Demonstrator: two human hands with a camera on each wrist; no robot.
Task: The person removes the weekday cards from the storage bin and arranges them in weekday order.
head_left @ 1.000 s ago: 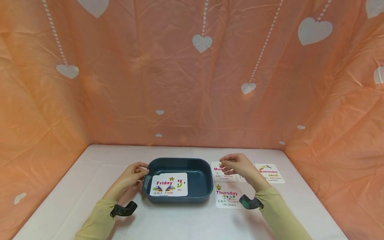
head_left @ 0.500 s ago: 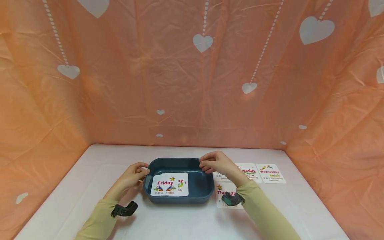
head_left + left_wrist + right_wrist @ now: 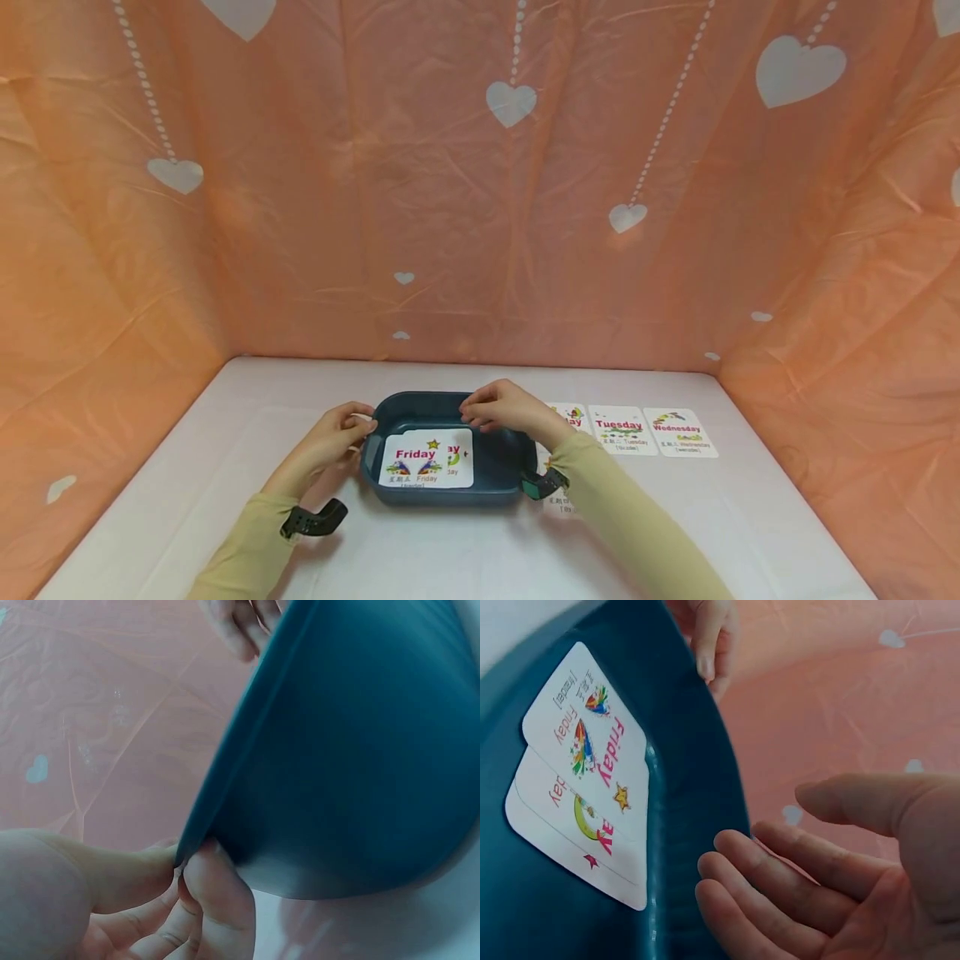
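Apparently at the step of fetching another card out of the dark blue tray [image 3: 450, 497], to join those laid out on the right of the white counter [image 3: 420, 558]. Note at left the left hand [image 3: 333, 437], pinching the left end of the tray's rim between thumb and fingers, presumably for steadiness. Compare at right the right hand [image 3: 507, 408], poised over the far rim with fingers open, gently bent and gripping nothing; cannot tell from these views of any contact with the rim. Observe, face up inside the tray toward the left, the Friday card [image 3: 412, 458], partly overlapping a second card [image 3: 461, 467] with only the tail of its word legible. See also, right of the tray, a far row of a partly covered card [image 3: 573, 415], the Tuesday card [image 3: 620, 429] and the Wednesday card [image 3: 680, 432], plus a near card [image 3: 558, 502], mostly hidden. Next calls, by judgement, for lowering the right fingers past the far wall toward the left, catching a free edge of the Friday card and lifting it alone, without dragging the overlapped one; then, probably, for setting it down beside the near card.
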